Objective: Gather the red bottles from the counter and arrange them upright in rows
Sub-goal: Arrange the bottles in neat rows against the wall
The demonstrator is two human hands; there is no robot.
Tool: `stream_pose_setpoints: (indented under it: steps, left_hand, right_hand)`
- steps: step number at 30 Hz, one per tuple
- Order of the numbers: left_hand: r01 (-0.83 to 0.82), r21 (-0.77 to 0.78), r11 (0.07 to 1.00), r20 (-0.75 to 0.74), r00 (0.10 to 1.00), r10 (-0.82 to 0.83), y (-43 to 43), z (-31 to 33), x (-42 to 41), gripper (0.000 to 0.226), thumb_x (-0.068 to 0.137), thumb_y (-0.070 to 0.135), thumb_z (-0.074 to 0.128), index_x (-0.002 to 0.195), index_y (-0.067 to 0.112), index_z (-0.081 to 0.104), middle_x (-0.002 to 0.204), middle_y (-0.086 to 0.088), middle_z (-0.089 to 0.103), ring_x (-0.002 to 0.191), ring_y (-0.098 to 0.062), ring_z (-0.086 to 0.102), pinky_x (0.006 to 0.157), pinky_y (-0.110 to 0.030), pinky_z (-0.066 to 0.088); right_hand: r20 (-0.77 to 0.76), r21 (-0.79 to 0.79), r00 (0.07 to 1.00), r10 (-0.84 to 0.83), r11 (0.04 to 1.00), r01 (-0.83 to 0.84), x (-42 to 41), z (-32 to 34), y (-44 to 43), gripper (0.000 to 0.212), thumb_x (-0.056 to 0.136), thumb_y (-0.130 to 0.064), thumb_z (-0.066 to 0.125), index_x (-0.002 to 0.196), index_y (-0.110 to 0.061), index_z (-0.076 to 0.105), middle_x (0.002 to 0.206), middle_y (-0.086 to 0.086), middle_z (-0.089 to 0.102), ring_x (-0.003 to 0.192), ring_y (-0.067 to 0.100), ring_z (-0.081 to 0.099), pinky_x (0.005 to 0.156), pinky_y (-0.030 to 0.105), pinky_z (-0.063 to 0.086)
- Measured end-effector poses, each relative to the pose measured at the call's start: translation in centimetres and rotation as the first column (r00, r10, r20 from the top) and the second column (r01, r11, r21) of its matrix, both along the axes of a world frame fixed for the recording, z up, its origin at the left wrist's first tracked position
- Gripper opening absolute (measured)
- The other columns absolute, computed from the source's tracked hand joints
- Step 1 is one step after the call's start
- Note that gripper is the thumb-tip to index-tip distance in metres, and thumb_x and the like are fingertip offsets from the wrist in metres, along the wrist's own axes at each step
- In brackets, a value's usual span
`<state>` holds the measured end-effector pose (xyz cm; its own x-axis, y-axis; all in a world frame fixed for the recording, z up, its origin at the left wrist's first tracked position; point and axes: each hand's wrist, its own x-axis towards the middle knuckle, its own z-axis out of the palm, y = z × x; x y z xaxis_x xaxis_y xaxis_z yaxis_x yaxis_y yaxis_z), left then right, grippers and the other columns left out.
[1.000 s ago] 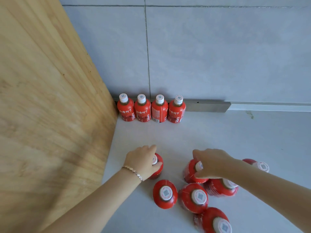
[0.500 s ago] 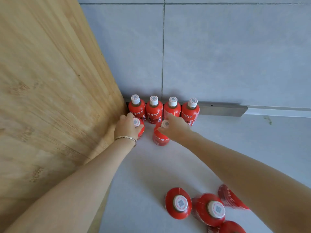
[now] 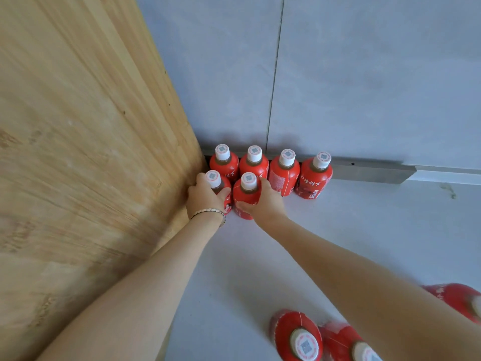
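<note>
Several red bottles with white caps stand upright in a back row point(image 3: 283, 171) against the grey wall. Just in front of that row, my left hand point(image 3: 203, 198) grips a red bottle point(image 3: 214, 179) beside the wooden panel. Right next to it, my right hand point(image 3: 265, 201) grips a second red bottle point(image 3: 246, 192). Both held bottles are upright and stand on the counter, touching the back row. More red bottles wait near me: one point(image 3: 296, 334) at the bottom, one point(image 3: 346, 345) beside it and one point(image 3: 460, 298) at the right edge.
A tall wooden panel point(image 3: 86, 142) closes off the left side. The grey tiled wall point(image 3: 364, 79) and a metal strip point(image 3: 374, 173) bound the back. The grey counter point(image 3: 364, 225) extends to the right of the rows.
Both hands have carried their bottles from the near cluster to the back. They now hold them upright right in front of the back row, closer together than half a second ago.
</note>
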<state>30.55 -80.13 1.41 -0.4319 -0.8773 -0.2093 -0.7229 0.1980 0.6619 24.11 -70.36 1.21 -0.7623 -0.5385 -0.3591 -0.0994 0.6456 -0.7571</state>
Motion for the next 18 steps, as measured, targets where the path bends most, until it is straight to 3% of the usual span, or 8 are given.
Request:
stream_pose_setpoints:
  steps: [5, 9, 11, 13, 15, 18]
  left_hand:
    - [0.026, -0.025, 0.999, -0.091, 0.995, -0.028, -0.3, -0.4, 0.8, 0.035, 0.081, 0.026, 0.068, 0.108, 0.007, 0.056, 0.113, -0.015, 0.066, 0.108, -0.034, 0.058, 0.087, -0.036, 0.046]
    - [-0.014, -0.02, 1.0, -0.105, 0.994, 0.012, 0.2, -0.5, 0.5, 0.036, 0.082, 0.024, 0.067, 0.11, 0.005, 0.055, 0.115, -0.02, 0.064, 0.109, -0.037, 0.056, 0.089, -0.039, 0.045]
    - [-0.011, -0.009, 1.0, -0.059, 0.998, 0.01, 0.5, -0.3, 0.3, 0.041, 0.084, 0.025, 0.065, 0.117, 0.004, 0.05, 0.119, -0.026, 0.057, 0.109, -0.041, 0.054, 0.091, -0.04, 0.044]
    - [0.006, -0.011, 1.0, 0.024, 1.0, -0.006, 0.7, 0.1, 0.2, 0.048, 0.086, 0.026, 0.062, 0.125, 0.005, 0.043, 0.125, -0.026, 0.05, 0.111, -0.043, 0.052, 0.092, -0.042, 0.044]
    - [0.054, -0.156, 0.986, 0.072, 0.996, -0.043, 1.3, 0.5, 0.3, 0.055, 0.085, 0.021, 0.062, 0.132, 0.006, 0.039, 0.129, -0.025, 0.046, 0.113, -0.043, 0.051, 0.093, -0.045, 0.043]
    - [0.21, -0.49, 0.846, 0.028, 0.974, -0.226, 2.8, 0.5, 0.3, 0.048, 0.081, 0.018, 0.061, 0.124, 0.001, 0.051, 0.124, -0.027, 0.05, 0.111, -0.044, 0.05, 0.098, -0.048, 0.04]
  right_hand:
    - [0.077, -0.07, 0.996, -0.054, 0.996, 0.059, 0.6, -0.3, -0.1, 0.074, 0.082, -0.018, 0.07, 0.143, -0.016, 0.027, 0.141, 0.009, 0.046, 0.131, 0.025, 0.045, 0.103, 0.035, 0.042]
    - [0.155, -0.087, 0.985, -0.072, 0.992, 0.086, 0.3, -0.4, 0.8, 0.072, 0.08, -0.02, 0.073, 0.14, -0.013, 0.034, 0.141, 0.006, 0.048, 0.131, 0.025, 0.046, 0.107, 0.036, 0.04]
    - [0.231, -0.052, 0.971, -0.064, 0.996, 0.078, 0.0, -0.4, 1.7, 0.067, 0.08, -0.018, 0.072, 0.138, -0.01, 0.039, 0.132, 0.004, 0.055, 0.123, 0.025, 0.053, 0.101, 0.036, 0.046]
    - [0.265, 0.035, 0.964, -0.006, 0.999, -0.004, -0.2, -0.1, 3.3, 0.059, 0.083, -0.012, 0.067, 0.136, -0.008, 0.042, 0.122, 0.005, 0.06, 0.106, 0.023, 0.061, 0.087, 0.032, 0.053]
    - [0.24, 0.097, 0.964, 0.11, 0.986, -0.137, -0.3, 0.9, 5.5, 0.049, 0.085, -0.013, 0.065, 0.131, -0.011, 0.049, 0.112, 0.008, 0.068, 0.088, 0.017, 0.062, 0.069, 0.024, 0.051]
    - [0.109, 0.215, 0.909, 0.402, 0.883, -0.416, 0.2, 4.0, 9.6, 0.034, 0.086, -0.031, 0.063, 0.117, -0.021, 0.058, 0.087, 0.0, 0.068, 0.08, 0.015, 0.061, 0.074, 0.024, 0.046]
